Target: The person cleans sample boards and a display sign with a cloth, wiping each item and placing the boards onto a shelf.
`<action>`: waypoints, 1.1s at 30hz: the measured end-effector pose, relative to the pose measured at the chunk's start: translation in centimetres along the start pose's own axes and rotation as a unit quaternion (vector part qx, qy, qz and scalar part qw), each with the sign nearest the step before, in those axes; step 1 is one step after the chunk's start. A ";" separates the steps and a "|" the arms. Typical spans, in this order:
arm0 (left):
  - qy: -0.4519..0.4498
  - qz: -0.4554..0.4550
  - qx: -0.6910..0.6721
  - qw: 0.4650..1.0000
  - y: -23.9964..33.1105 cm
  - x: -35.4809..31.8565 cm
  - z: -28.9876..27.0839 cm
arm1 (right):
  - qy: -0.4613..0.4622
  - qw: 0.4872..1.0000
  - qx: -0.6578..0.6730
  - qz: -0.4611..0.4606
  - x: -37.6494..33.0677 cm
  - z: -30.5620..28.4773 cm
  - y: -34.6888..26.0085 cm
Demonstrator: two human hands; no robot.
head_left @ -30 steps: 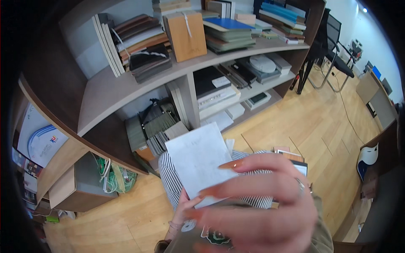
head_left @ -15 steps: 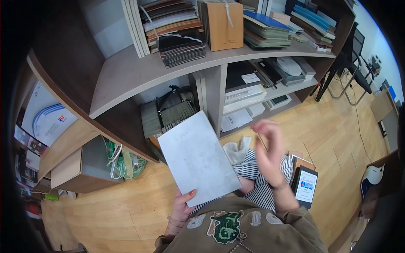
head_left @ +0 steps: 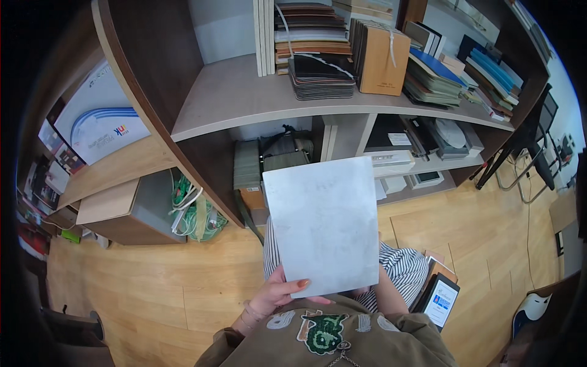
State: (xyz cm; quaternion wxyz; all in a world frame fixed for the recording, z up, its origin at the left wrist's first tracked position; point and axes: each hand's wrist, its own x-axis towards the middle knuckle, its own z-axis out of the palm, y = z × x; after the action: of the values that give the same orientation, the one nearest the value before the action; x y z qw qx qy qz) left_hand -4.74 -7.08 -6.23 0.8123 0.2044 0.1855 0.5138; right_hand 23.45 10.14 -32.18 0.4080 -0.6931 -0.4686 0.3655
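Observation:
A flat, pale grey-white rectangular board (head_left: 324, 226) with faint smudges stands tilted in front of me, over my lap. My left hand (head_left: 284, 290) is closed on its lower left corner, the thumb with an orange nail lying across the front face. My right forearm (head_left: 391, 293) reaches up behind the board's right edge. That hand is hidden by the board, so its fingers and whatever they touch do not show. Striped trouser legs (head_left: 406, 269) show on both sides of the board.
Ahead stands a grey shelf (head_left: 220, 92) with stacked sample books (head_left: 321, 76) and an orange-brown block of boards (head_left: 384, 61). To the left are a cardboard box (head_left: 116, 205) and green netting (head_left: 199, 214). A dark framed card (head_left: 437, 300) lies by my right leg.
The board has turned more upright and shifted right. My right hand, raised beside it before, has moved behind it. The view has swung left, and the pale cloth by my knee is now hidden.

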 end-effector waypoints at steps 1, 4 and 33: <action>-0.007 0.008 0.036 0.999 0.0 0.4 0.4 | 0.018 0.994 0.104 0.000 -0.1 -0.4 -1.7; -0.012 0.021 0.054 0.998 0.1 2.0 0.8 | -0.091 0.877 0.470 0.030 -2.3 -8.0 -12.4; -0.083 0.012 0.262 0.961 -3.2 5.1 1.2 | -0.065 0.731 -0.111 -0.670 -15.0 -11.0 -28.5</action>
State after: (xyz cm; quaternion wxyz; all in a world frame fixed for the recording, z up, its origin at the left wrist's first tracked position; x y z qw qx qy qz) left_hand 0.35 -3.90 -7.39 0.7364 0.4546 0.2430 0.4382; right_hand 18.82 0.00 -0.04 0.4362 -0.2143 -0.8739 -0.0134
